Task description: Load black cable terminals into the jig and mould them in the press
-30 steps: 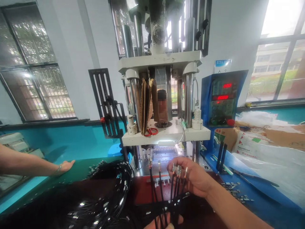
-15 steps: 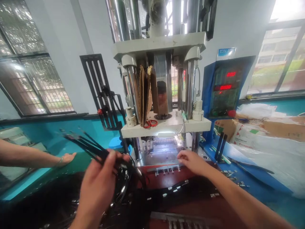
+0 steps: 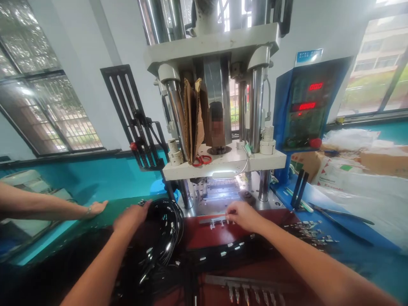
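My left hand [image 3: 132, 217] is closed at the upper left of a coil of black cables [image 3: 178, 221], with small metal cable ends [image 3: 142, 203] showing by its fingers. Its grip is partly hidden and slightly blurred. My right hand [image 3: 244, 216] pinches the right end of a narrow strip with small pale prongs [image 3: 213, 223]. That strip lies on the dark red work surface [image 3: 199, 238], just in front of the press. Black cables with silvery connectors [image 3: 236, 246] spread across the surface nearer to me.
A press with a lit lower bed [image 3: 219, 193] stands ahead, red-handled scissors [image 3: 202, 160] on its plate. Another person's hand [image 3: 97, 208] rests at left. A second metal strip [image 3: 251, 287] lies in front. Tweezers [image 3: 344, 216] and metal terminals [image 3: 314, 231] lie at right.
My left hand has lowered the raised cable bundle to the coil and turned away from me. My right hand has moved left and down onto the pronged strip. The view has shifted slightly.
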A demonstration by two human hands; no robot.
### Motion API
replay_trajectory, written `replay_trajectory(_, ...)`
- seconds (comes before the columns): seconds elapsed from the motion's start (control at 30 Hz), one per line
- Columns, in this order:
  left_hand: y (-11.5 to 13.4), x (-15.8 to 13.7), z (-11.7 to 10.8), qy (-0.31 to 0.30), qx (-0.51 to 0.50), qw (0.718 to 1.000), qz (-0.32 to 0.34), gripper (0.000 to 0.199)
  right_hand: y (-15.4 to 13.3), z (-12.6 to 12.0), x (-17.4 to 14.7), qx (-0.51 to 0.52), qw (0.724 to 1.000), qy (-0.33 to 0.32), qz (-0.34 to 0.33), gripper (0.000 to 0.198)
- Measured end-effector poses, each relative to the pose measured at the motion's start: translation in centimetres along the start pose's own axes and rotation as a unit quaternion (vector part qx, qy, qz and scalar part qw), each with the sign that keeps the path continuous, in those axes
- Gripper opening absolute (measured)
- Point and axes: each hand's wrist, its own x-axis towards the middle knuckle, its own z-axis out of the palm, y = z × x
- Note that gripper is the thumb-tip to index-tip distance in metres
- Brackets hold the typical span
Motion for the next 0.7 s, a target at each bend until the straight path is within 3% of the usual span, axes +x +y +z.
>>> replay_trajectory(0.07, 1.8, -2.3, -0.3, 0.026, 0.007, 0.998, 0.058, 0.056, -0.1, -0.2, -0.1, 0.004, 1.000, -0.002, 0.001, 0.010)
replay_trajectory(0.1, 2.9, -3.6, -0.2, 0.029, -0.001, 0.991, 0.127, 0.051, -0.2, -0.3, -0.1, 0.006, 1.000, -0.002, 0.003, 0.010)
replay_trajectory(0.17, 5.1, -5.9, 0.5, -0.037, -0.025, 0.928, 0.369, 0.040, -0.3, -0.3, -0.1, 0.006, 1.000, 0.003, 0.006, 0.011)
replay_trajectory(0.23, 7.0, -7.4, 1.8, -0.118, -0.015, 0.875, 0.469, 0.032, -0.4, -0.3, 0.0, 0.002, 1.000, 0.012, 0.003, 0.011)
replay_trajectory(0.3, 8.4, -7.7, 3.6, -0.148, -0.003, 0.866, 0.477, 0.025, -0.5, -0.2, 0.1, -0.006, 1.000, 0.020, -0.001, 0.012)
replay_trajectory(0.47, 10.6, -6.5, 7.6, -0.157, -0.009, 0.870, 0.467, 0.027, -0.7, -0.1, 0.1, -0.034, 0.999, 0.037, -0.016, 0.014)
replay_trajectory(0.7, 11.0, -6.2, 9.3, -0.161, -0.024, 0.874, 0.457, 0.021, -2.5, -0.5, -1.9, -0.063, 0.994, 0.047, -0.078, 0.015)
